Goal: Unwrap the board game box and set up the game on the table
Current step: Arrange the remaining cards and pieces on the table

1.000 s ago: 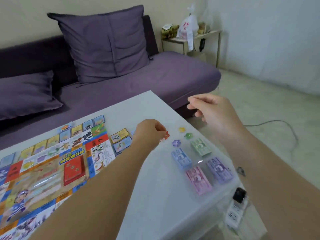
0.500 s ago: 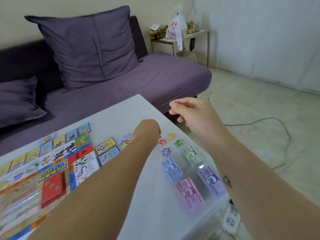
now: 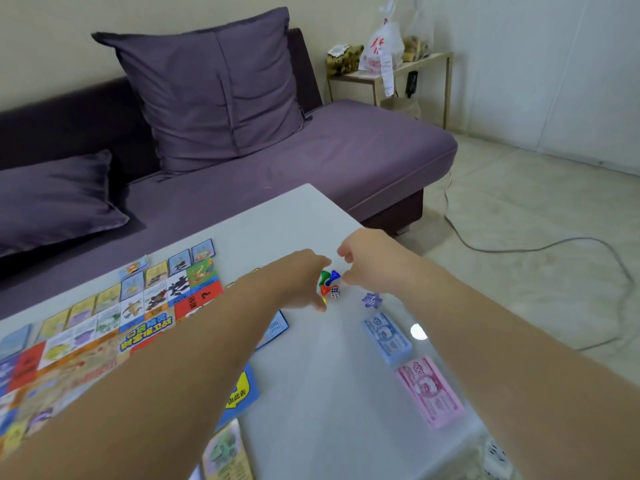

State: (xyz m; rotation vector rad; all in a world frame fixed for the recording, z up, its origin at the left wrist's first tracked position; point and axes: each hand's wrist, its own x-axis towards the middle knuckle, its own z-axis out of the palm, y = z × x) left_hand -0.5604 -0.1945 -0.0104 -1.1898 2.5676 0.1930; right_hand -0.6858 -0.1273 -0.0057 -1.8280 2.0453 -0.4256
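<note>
Board [image 3: 145, 306] left on table [image 3: 277, 230], pawns [image 3: 334, 275] beside die [image 3: 335, 292], banknotes [image 3: 386, 337] right

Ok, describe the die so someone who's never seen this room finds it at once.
Start at the white table in front of the purple sofa and look between the left hand and right hand near its right edge. Among the small pieces there, the die lies beside a red pawn: the only white dotted cube, while its neighbours are coloured pawns.

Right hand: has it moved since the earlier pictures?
Yes. Judged against the purple star token, the right hand has come down and leftward, closing on the left hand by the pawns.
</note>
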